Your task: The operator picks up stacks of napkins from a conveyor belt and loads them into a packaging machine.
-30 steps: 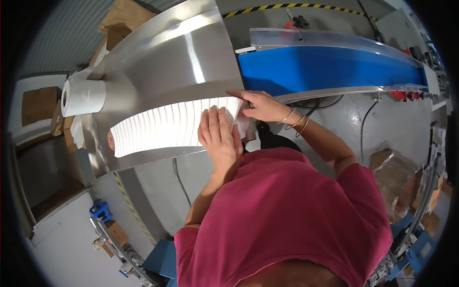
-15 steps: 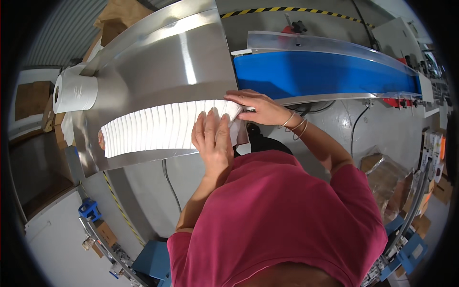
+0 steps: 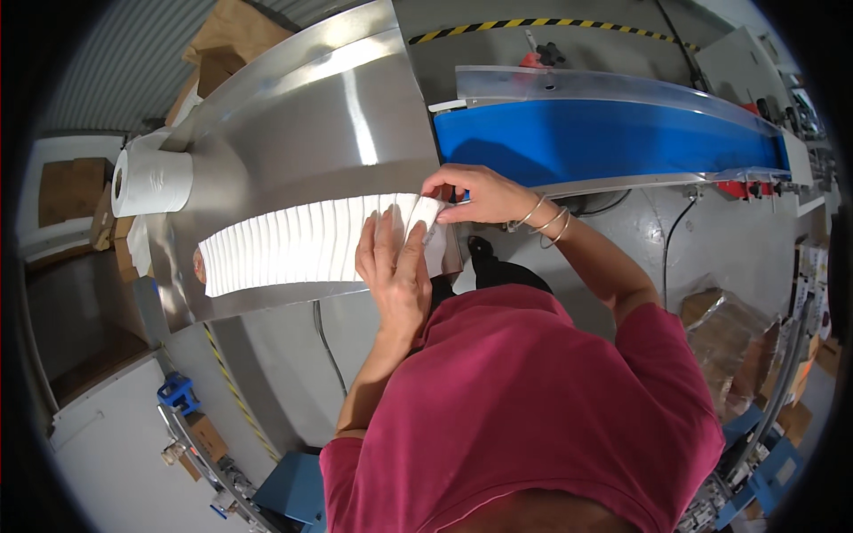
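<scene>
A long row of thin white folded pieces, packed side by side, runs along the near edge of a metal table. What they are made of, I cannot tell. My left hand rests on the row near its right end, fingers stretched out over the pieces. At that end my right hand pinches the last white piece between thumb and fingers. This piece leans slightly apart from the others. A small reddish-brown object touches the row's left end.
The shiny metal table carries a white paper roll at its left. A blue conveyor belt with a clear side guard adjoins it on the right. Cardboard boxes stand at the far left. A cable hangs below the table.
My right hand's fingers have closed from lying over the row's end to pinching the last piece, which now tilts away from the others. My left hand stays on the row.
</scene>
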The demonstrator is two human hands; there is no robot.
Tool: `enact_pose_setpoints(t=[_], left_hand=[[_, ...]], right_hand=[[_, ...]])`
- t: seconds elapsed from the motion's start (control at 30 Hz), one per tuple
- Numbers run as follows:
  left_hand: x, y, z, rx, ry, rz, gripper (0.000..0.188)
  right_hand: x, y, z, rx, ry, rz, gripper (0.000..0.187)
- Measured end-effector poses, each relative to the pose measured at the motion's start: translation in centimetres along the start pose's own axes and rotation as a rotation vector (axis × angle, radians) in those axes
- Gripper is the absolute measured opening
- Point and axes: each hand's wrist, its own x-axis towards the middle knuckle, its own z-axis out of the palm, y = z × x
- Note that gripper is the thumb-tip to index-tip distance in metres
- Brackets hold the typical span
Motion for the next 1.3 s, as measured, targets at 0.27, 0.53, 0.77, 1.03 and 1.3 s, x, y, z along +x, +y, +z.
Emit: enact_pose_setpoints(t=[0.27,0.53,0.77,1.03,1.3], left_hand=[[0.2,0.2,-0.1,-0.031,-0.013,-0.025,0.036],[0.4,0.1,0.0,-0.016,-0.006,-0.034,0.034],[0.6,0.3,-0.3,-0.034,-0.023,-0.025,0.030],[0.6,-0.3,0.4,0.062,0.033,-0.156,0.035],[0.5,-0.6,0.4,0.069,0.056,-0.098,0.034]], right_hand=[[0.6,0.5,-0.5,-0.031,-0.049,-0.042,0.035],[0.5,0.1,-0.4,0.036,-0.004,-0.048,0.034],[0.8,1.1,-0.6,-0.094,-0.079,-0.108,0.034],[-3.0,4.3,-3.9,0.343,0.309,0.355,0.027],[-7.2,8.7,-10.2,-1.414,1.099,0.486,0.054]])
